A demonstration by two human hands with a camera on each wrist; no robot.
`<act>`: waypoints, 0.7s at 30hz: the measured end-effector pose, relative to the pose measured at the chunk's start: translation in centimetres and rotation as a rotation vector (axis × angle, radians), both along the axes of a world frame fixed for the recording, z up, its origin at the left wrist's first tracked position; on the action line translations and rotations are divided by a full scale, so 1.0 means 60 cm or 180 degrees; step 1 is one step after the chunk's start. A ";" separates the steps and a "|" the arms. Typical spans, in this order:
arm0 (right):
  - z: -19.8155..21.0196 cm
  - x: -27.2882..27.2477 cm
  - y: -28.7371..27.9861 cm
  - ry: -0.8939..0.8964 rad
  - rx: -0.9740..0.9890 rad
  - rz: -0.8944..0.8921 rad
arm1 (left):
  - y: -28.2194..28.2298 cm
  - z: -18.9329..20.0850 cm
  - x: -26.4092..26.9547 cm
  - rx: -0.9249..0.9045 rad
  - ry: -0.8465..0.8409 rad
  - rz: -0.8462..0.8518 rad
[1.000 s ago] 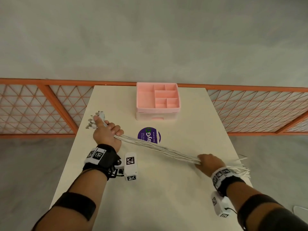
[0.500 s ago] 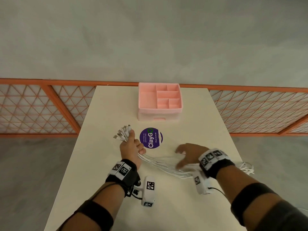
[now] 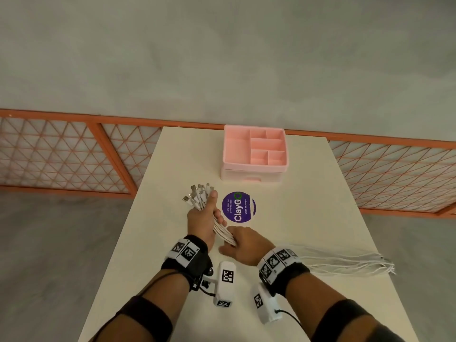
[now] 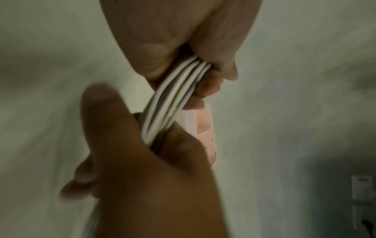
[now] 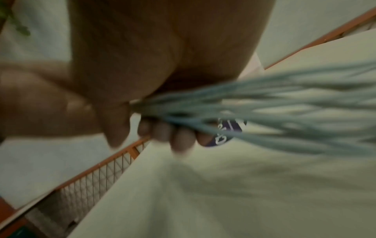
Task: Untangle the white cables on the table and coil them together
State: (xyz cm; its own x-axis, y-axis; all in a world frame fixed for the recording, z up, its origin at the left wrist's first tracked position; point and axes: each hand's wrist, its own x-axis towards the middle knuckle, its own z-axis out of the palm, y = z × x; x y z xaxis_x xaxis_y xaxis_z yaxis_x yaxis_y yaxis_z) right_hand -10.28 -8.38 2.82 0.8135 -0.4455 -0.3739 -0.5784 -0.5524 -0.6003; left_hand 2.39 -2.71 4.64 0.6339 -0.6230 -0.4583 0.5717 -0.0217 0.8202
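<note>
Left hand (image 3: 202, 222) grips the white cables (image 3: 223, 232) below their plugs; right hand (image 3: 244, 245) closes around the same bundle just beside it. Loose ends trail right across the tabletop (image 3: 308, 193), near a purple sticker (image 3: 238, 206).

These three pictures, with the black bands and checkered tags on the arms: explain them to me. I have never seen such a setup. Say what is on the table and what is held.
No machine here: a person works with bare hands, with cameras strapped on. The wide picture comes from a head camera looking down; the two close, blurry ones come from cameras on each wrist.

The left hand grips the white cables just below their plugs, which fan out above it. The right hand grips the same bundle right beside it; the loose ends trail off to the right across the table. Farther back sit a purple round sticker and a pink organiser box.
</note>
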 end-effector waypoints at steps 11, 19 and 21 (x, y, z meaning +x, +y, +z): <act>0.147 0.064 -0.061 -0.1366 0.0289 -0.0644 | 0.004 0.036 -0.012 0.0206 -0.1565 -0.1673; 0.156 0.072 -0.042 -0.1115 -0.0700 0.0299 | 0.008 0.047 -0.005 0.0298 -0.1468 -0.1615; 0.156 0.071 -0.045 -0.0873 -0.0771 0.0424 | 0.005 0.050 -0.012 0.0226 -0.1412 -0.1524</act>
State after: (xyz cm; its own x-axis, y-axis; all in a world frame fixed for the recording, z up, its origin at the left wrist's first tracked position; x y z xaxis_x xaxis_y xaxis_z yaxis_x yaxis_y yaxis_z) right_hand -6.05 -11.09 12.21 0.9254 -0.3778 -0.0314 -0.3281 -0.7565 -0.5658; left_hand 1.68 -2.40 7.63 0.4324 -0.8611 -0.2675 0.0932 -0.2524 0.9631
